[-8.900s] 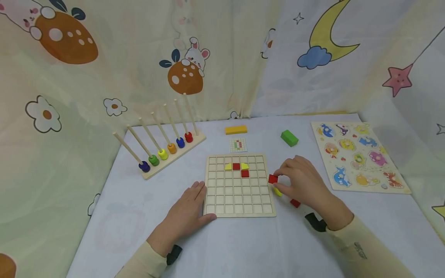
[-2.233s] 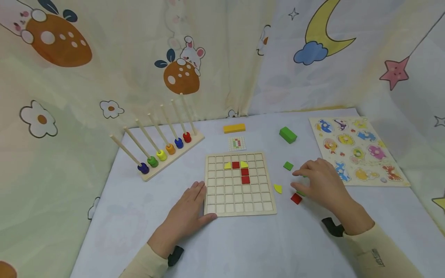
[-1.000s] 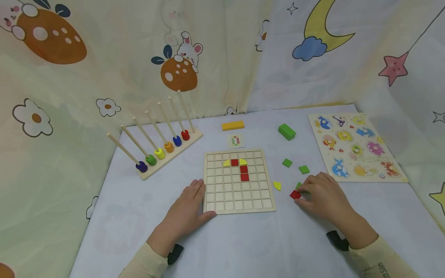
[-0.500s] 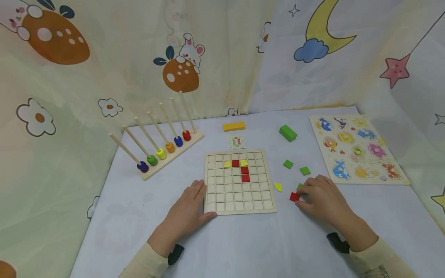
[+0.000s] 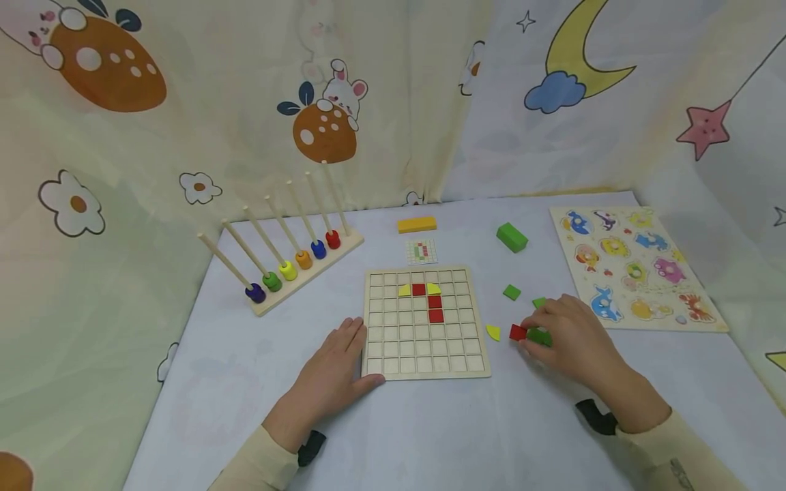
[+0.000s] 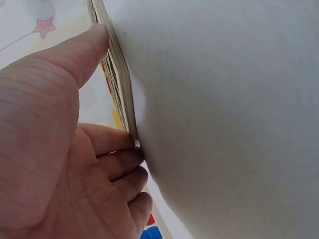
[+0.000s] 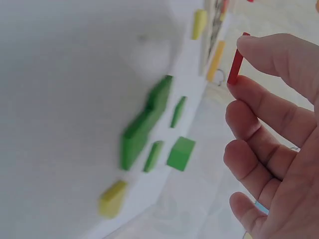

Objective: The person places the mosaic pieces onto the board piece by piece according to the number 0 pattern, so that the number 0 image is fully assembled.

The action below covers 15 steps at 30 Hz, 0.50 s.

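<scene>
A wooden grid board (image 5: 426, 361) lies in the middle of the table, holding two yellow pieces and three red tiles (image 5: 434, 308). My left hand (image 5: 344, 354) rests flat on the table against the board's lower left corner, and in the left wrist view the thumb lies along the board edge (image 6: 117, 74). My right hand (image 5: 527, 334) pinches a red square tile (image 5: 517, 332) just right of the board; the right wrist view shows the tile (image 7: 235, 64) raised between thumb and forefinger. A green tile (image 5: 540, 337) lies beneath that hand and a yellow quarter piece (image 5: 493, 332) beside it.
Two more green tiles (image 5: 512, 292) (image 5: 539, 301) lie right of the board. Behind it are a pattern card (image 5: 421, 251), a yellow block (image 5: 417, 224) and a green block (image 5: 512, 238). A peg rack with coloured rings (image 5: 288, 262) stands left, an animal puzzle (image 5: 635, 269) right. Curtains close in.
My right hand has taken hold of the red tile and lifted it slightly toward the board. Since the oldest frame a third red tile has appeared on the board. The left hand has stayed put.
</scene>
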Available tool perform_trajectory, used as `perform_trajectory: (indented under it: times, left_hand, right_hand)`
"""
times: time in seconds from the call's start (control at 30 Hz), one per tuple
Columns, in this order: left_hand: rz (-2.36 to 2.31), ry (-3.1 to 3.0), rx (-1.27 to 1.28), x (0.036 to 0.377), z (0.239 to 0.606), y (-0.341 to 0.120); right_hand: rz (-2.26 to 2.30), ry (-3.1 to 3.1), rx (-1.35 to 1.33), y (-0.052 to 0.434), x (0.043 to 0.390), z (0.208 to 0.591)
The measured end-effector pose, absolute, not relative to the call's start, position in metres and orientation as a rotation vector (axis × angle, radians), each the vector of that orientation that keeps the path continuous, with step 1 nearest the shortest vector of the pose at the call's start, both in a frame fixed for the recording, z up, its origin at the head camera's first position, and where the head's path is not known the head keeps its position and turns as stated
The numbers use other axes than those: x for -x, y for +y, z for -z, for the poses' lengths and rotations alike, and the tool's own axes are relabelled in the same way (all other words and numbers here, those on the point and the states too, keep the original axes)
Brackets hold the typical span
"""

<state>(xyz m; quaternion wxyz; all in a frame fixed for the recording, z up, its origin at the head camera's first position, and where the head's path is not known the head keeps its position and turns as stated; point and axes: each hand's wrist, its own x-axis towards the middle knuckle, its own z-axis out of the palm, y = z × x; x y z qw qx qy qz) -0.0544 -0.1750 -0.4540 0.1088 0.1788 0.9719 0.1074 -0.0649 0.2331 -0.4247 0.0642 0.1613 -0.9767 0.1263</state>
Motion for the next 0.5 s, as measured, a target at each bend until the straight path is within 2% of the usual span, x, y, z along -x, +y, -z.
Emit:
perform_trajectory:
  times: [0.5]
  left_hand:
    - [-0.314, 2.839, -0.491, 0.055, 0.455, -0.175]
  right_hand:
    - [-0.440, -2.880, -0.600, 0.189, 0.093, 0.410]
